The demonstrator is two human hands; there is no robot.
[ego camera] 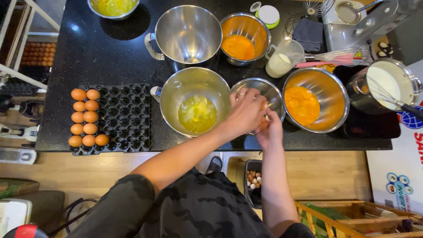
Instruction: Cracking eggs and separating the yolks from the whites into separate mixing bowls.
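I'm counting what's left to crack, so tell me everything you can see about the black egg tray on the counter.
The black egg tray is a flat, moulded grid of cups, probably plastic, lying at the counter's front left edge, beside the steel bowl of egg whites. Only its left two columns are filled, with about eleven brown eggs; the other cups are empty. Neither hand touches it.

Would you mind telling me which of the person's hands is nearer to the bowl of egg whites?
The left hand is nearer: it sits just right of the bowl of egg whites, near its rim. The right hand lies farther right, below the small steel bowl.
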